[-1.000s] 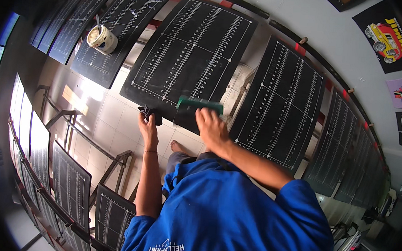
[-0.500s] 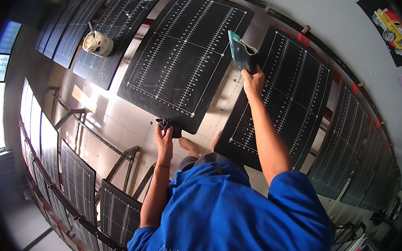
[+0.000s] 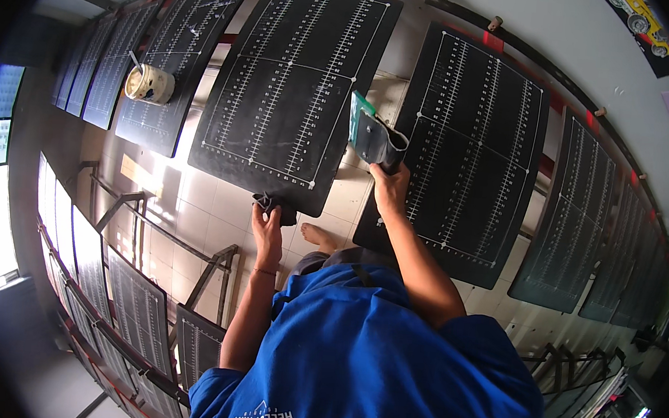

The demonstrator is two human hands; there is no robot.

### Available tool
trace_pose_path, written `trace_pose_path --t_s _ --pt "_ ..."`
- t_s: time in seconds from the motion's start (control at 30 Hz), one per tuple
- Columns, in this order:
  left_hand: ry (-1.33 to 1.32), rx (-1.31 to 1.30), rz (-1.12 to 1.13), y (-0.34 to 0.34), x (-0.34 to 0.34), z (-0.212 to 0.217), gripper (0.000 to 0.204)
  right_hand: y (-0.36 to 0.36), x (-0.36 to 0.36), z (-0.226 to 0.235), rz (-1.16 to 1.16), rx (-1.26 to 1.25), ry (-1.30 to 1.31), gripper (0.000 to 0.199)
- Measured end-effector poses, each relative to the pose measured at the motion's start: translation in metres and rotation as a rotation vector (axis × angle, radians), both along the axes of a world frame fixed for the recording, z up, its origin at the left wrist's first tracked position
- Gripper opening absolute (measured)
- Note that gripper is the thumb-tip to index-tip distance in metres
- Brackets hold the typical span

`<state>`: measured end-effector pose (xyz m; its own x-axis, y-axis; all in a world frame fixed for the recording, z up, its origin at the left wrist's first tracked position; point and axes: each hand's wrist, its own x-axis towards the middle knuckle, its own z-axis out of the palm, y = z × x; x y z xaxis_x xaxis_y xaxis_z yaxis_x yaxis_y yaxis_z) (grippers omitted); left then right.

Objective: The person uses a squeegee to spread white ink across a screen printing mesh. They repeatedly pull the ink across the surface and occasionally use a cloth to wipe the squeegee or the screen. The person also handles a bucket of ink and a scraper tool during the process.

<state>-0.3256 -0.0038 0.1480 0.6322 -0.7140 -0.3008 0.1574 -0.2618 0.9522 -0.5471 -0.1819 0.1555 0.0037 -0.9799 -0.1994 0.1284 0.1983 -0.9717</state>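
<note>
My right hand (image 3: pixel 390 191) is closed round the lower end of a dark folded piece with a green edge (image 3: pixel 368 135). It is held up over the gap between two black boards, its top curled into an open loop. My left hand (image 3: pixel 268 235) is pinched on a crumpled dark cloth (image 3: pixel 265 201), beside the dark tab at the near end of the left board. That black board (image 3: pixel 279 118) carries white ruler lines and corner dots. A similar black board (image 3: pixel 465 152) lies on the right.
A pale, stained tub (image 3: pixel 151 84) with a stick in it stands on another board to the left. More boards line the rails to both sides. Metal frame bars (image 3: pixel 179 240) stand at the lower left, and my bare foot (image 3: pixel 318 237) is on the tiled floor.
My right hand has come down and nearer to me with the dark piece, its elbow now more bent. My left hand keeps its hold at the board's near end. The whole view has shifted slightly.
</note>
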Motion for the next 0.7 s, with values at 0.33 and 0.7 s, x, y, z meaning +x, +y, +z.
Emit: trace_pose_path --t_s 0.33,0.7 --pt "0.028 -0.034 0.052 -0.004 -0.005 0.0 0.02 0.073 -0.009 0.022 0.123 0.104 0.026 0.015" --pt "-0.033 -0.07 0.117 -0.006 -0.055 0.015 0.017 0.073 -0.063 0.044 -0.036 0.252 -0.22 0.033"
